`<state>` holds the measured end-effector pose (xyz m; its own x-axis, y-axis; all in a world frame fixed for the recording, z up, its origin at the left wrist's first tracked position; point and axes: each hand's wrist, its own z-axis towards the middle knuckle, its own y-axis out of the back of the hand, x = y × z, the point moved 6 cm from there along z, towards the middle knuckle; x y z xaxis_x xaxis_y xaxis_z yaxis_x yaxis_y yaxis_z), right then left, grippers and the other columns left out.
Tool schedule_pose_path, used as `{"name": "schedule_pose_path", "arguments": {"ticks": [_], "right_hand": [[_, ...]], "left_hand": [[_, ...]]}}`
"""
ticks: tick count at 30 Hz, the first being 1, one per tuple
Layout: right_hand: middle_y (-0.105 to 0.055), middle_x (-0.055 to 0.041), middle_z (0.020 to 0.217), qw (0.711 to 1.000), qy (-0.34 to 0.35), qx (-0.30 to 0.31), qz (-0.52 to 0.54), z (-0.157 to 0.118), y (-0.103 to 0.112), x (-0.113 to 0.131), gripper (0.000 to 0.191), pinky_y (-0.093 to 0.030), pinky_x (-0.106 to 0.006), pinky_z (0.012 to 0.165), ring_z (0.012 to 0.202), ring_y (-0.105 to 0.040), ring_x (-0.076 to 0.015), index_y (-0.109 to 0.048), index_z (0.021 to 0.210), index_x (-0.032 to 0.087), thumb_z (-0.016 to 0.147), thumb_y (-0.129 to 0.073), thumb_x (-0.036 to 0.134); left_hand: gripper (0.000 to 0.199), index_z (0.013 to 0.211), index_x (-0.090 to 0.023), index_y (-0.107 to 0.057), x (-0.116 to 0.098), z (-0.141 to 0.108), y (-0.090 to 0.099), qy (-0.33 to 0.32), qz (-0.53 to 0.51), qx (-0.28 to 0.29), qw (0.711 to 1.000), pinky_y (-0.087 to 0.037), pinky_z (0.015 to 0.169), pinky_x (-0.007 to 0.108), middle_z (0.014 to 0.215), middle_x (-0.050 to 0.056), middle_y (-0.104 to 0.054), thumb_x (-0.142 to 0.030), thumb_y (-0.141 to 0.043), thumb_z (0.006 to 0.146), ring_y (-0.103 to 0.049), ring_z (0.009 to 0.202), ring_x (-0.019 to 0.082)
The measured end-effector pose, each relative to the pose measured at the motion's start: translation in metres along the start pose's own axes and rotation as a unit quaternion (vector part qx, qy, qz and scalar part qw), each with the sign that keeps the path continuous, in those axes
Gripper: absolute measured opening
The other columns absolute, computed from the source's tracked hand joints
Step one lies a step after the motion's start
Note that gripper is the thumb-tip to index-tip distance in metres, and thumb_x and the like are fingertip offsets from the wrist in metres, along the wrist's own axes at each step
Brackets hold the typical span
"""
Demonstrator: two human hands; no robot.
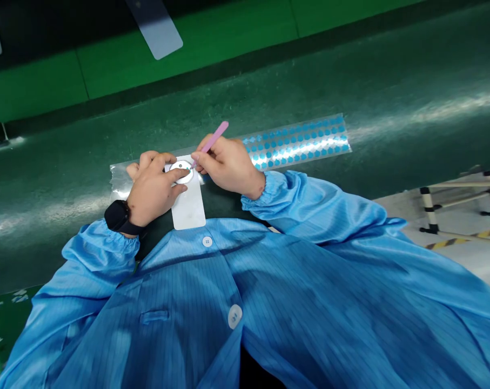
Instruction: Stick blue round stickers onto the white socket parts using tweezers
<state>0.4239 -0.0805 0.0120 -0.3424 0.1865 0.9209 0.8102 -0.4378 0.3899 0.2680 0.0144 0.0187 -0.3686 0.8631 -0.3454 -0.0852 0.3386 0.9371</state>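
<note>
Left hand: the left hand (pixel 152 189) lies over the white round part (pixel 182 172), with a black smartwatch (pixel 119 217) on the wrist.
Left fingers: the left fingers (pixel 149 160) curl together past the far side of the part, and the thumb lies across its face. I cannot tell whether they pinch the part or only press it down.
Right hand: the right hand (pixel 226 165) comes in from the other side, its heel clear of the part.
Right fingers: the right fingers (pixel 202 156) are together, clamped on the pink tweezers (pixel 214 138) low on the shaft.
Tweezer tip: angled down, at the part's centre, beside the left thumb.
Part location: on the upper end of a white card (pixel 188 208), which lies on the tabletop (pixel 390 135) in front of the body.
Nearby: a clear film sheet (pixel 297 143) of blue dots (pixel 305 141) lies just beyond the right hand.
Handling: a low grip on the tweezers appears to give fine control, and the left thumb appears to steady the part well.
Hard to see: the fingers hide much of the part. A tiny speck shows at the tip, too small to identify, and whether the tips are apart or closed cannot be told.
</note>
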Motion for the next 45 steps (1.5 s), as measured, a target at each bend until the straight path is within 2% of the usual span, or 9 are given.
{"name": "schedule_pose_path", "arguments": {"ticks": [6, 14, 19, 26, 36, 45], "right_hand": [[-0.079, -0.0051, 0.096, 0.988, 0.126, 0.027, -0.088, -0.008, -0.002, -0.001, 0.022, -0.054, -0.032, 0.086, 0.089, -0.073, -0.0203, -0.074, 0.093, 0.02, 0.107, -0.065, 0.033], [-0.081, -0.0069, 0.1, 0.973, 0.176, 0.019, -0.151, -0.009, -0.006, -0.003, 0.026, -0.054, -0.032, 0.083, 0.088, -0.073, -0.0205, -0.078, 0.099, 0.019, 0.111, -0.061, 0.036], [-0.081, -0.007, 0.101, 0.97, 0.185, 0.032, -0.156, -0.01, -0.009, -0.003, 0.029, -0.054, -0.033, 0.083, 0.089, -0.074, -0.0209, -0.079, 0.103, 0.018, 0.112, -0.059, 0.037], [-0.08, -0.0081, 0.103, 0.969, 0.172, 0.021, -0.177, -0.009, -0.01, -0.005, 0.031, -0.053, -0.034, 0.086, 0.091, -0.073, -0.0217, -0.078, 0.104, 0.017, 0.113, -0.058, 0.038], [-0.081, -0.0068, 0.099, 0.962, 0.218, -0.003, -0.162, -0.014, -0.004, -0.004, 0.028, -0.055, -0.033, 0.083, 0.087, -0.074, -0.0206, -0.077, 0.1, 0.019, 0.112, -0.058, 0.036], [-0.081, -0.0077, 0.102, 0.963, 0.207, 0.02, -0.169, -0.009, -0.01, -0.003, 0.031, -0.054, -0.033, 0.086, 0.092, -0.074, -0.0211, -0.078, 0.103, 0.017, 0.114, -0.056, 0.036]], "left_hand": [[0.022, 0.117, -0.036, -0.088, 0.003, 0.001, -0.005, 0.004, -0.032, -0.001, 0.999, -0.042, 0.112, 0.066, 0.142, 0.01, -0.069, -0.033, -0.079, 0.097, -0.05, 0.141, 0.042], [0.019, 0.114, -0.032, -0.087, -0.001, 0.003, -0.006, -0.002, -0.031, -0.002, 1.0, -0.037, 0.111, 0.063, 0.139, 0.01, -0.069, -0.032, -0.077, 0.098, -0.049, 0.139, 0.041], [0.02, 0.114, -0.033, -0.087, -0.002, 0.003, -0.006, 0.001, -0.024, 0.005, 1.0, -0.035, 0.109, 0.062, 0.14, 0.009, -0.069, -0.032, -0.075, 0.098, -0.049, 0.137, 0.041], [0.021, 0.115, -0.033, -0.087, -0.002, 0.002, -0.006, 0.002, -0.02, 0.005, 1.0, -0.037, 0.107, 0.062, 0.142, 0.01, -0.067, -0.032, -0.072, 0.101, -0.049, 0.137, 0.04], [0.021, 0.115, -0.034, -0.087, 0.0, 0.002, -0.007, 0.023, -0.024, 0.014, 0.999, -0.035, 0.11, 0.064, 0.141, 0.01, -0.067, -0.033, -0.072, 0.099, -0.049, 0.138, 0.042], [0.022, 0.115, -0.034, -0.087, 0.0, 0.002, -0.006, 0.008, -0.023, -0.009, 1.0, -0.038, 0.109, 0.063, 0.141, 0.009, -0.069, -0.033, -0.072, 0.099, -0.051, 0.136, 0.04]]}}
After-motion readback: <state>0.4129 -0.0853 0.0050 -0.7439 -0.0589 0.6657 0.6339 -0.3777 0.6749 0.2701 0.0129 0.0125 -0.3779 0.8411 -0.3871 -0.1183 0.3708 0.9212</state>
